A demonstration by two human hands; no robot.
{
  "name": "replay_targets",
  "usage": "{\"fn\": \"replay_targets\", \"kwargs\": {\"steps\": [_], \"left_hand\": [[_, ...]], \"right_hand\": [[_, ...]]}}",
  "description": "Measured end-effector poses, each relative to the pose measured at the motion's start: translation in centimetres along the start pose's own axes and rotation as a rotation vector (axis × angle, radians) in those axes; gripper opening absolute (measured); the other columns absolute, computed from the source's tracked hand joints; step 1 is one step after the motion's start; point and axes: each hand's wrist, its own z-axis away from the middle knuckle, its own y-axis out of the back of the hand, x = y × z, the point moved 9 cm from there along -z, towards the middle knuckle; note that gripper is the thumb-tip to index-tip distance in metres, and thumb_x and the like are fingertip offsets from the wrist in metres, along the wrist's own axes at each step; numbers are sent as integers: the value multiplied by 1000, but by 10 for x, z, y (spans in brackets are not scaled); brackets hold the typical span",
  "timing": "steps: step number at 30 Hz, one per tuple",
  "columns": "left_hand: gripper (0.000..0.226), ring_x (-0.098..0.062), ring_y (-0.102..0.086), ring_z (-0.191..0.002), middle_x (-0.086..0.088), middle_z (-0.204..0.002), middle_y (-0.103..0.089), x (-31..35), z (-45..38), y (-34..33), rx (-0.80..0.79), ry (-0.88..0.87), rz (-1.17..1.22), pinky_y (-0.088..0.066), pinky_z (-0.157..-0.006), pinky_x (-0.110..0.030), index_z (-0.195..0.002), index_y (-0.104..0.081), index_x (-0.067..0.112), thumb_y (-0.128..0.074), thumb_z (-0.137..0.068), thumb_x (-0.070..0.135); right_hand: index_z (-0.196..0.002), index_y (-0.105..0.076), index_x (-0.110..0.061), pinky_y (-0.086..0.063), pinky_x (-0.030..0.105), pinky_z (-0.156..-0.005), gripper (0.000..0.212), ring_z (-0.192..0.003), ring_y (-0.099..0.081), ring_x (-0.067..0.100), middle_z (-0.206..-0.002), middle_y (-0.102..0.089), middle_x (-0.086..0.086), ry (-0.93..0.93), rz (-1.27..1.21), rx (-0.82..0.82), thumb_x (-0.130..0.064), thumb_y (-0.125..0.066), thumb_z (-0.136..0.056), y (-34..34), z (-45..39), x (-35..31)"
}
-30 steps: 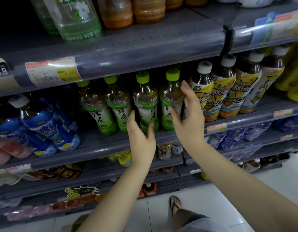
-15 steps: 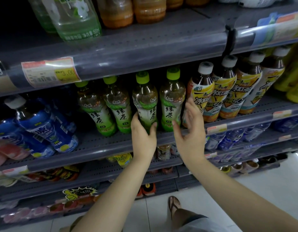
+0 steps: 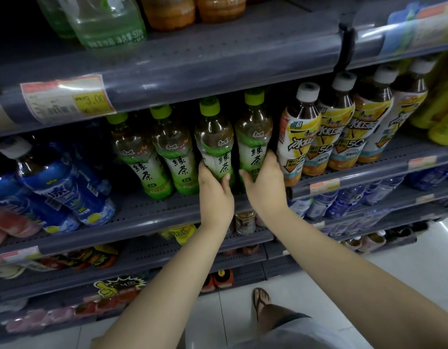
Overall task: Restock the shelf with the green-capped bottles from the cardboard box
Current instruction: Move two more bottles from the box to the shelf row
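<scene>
Several green-capped tea bottles stand in a row on the grey middle shelf (image 3: 152, 210). My left hand (image 3: 214, 190) wraps the lower part of the third bottle (image 3: 214, 142). My right hand (image 3: 264, 182) grips the base of the fourth bottle (image 3: 253, 137), the rightmost of the row. Both bottles stand upright near the shelf's front edge. Two more green-capped bottles (image 3: 152, 157) stand to the left, untouched. The cardboard box shows only as a corner at the bottom edge (image 3: 97, 342).
White-capped yellow-labelled tea bottles (image 3: 318, 137) crowd the right of the same shelf, touching my right hand. Blue bottles (image 3: 59, 187) lie at the left. The shelf above (image 3: 218, 69) overhangs the caps closely. Lower shelves hold small goods; my sandalled foot (image 3: 262, 301) is on the white floor.
Both hands have moved forward from open in front of the shelf and closed around the two rightmost green-capped bottles.
</scene>
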Motion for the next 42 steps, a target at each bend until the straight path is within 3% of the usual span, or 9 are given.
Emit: {"fn": "replay_targets", "kwargs": {"steps": [9, 13, 16, 26, 36, 42], "left_hand": [[53, -20, -44, -127, -15, -139, -44, -2, -16, -10, 15, 2, 11, -26, -94, -5, -144, -26, 1, -49, -97, 9], [46, -25, -43, -129, -17, -136, -47, -6, -33, -12, 14, -4, 10, -33, -111, -31, -139, -32, 0, -48, -97, 9], [41, -29, -46, -127, -18, -134, -50, -10, -46, -17, 18, 18, 10, -36, -110, -42, -135, -35, -1, -48, -97, 10], [44, -28, -45, -128, -14, -138, -48, -19, -69, -26, -36, 55, 10, -35, -110, -39, -140, -29, 6, -43, -99, 18], [38, -25, -50, -120, -12, -131, -52, -23, -79, -32, -33, 58, 32, -34, -95, -25, -135, -31, 9, -43, -99, 15], [51, -26, -42, -132, -13, -145, -42, -21, -81, -34, -51, 88, 45, -34, -109, -33, -146, -21, 11, -41, -100, 15]], "right_hand": [[-135, -33, 5, -48, 45, -97, 49, -120, -53, 37, -130, -51, 26, 54, 135, 29, -8, -55, -93, -15, -12, -2], [-138, -32, 2, -47, 42, -97, 51, -119, -54, 34, -129, -52, 24, 66, 154, 51, -12, -54, -95, -20, -22, -1], [-140, -31, 1, -48, 38, -92, 52, -113, -56, 34, -125, -54, 23, 75, 189, 45, -17, -52, -96, -26, -32, 3], [-140, -31, -1, -46, 35, -88, 60, -113, -55, 34, -127, -53, 20, 56, 234, 44, -32, -55, -94, -36, -56, 14], [-141, -29, -3, -46, 44, -97, 61, -123, -50, 35, -135, -48, 20, -9, 145, -11, -30, -56, -94, -45, -74, 21], [-142, -30, -5, -46, 40, -97, 62, -123, -50, 34, -136, -48, 19, -20, 85, -21, -30, -59, -92, -45, -75, 21]]}}
